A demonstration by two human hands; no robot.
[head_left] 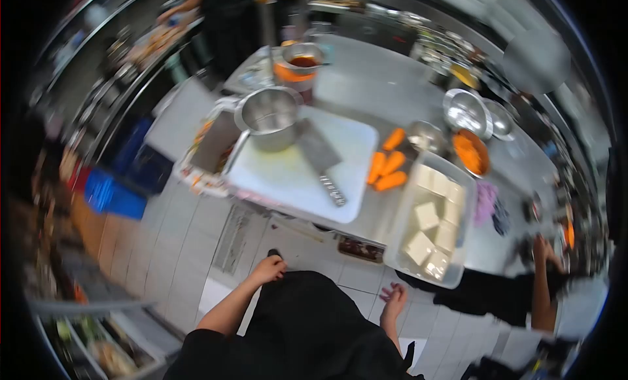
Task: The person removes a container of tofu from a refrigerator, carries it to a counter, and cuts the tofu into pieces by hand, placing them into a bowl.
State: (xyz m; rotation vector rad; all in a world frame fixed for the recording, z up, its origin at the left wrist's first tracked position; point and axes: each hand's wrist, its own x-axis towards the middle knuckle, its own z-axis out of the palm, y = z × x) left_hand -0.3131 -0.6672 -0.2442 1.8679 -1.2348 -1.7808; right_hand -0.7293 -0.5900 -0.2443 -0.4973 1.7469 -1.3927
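Below the table edge, my left hand [269, 270] hangs with its fingers curled in; whether it holds anything is too small to tell. My right hand [394, 297] has its fingers apart and holds nothing, just under the clear tub [396, 249] of white blocks [427, 216] in liquid. Neither hand touches the white cutting board [275, 184]. On that board stand a metal pot [269, 112] and a cleaver [318, 146] lying flat, its handle toward me. Several carrots [391, 163] lie between board and tub.
Metal bowls [468, 112], a bowl of orange pieces [470, 152] and a purple cloth [485, 200] are at the right. An orange-rimmed container [297, 76] stands behind the pot. A person's arm [541, 282] shows at right, another person at upper left. A blue bin [114, 193] is on the floor.
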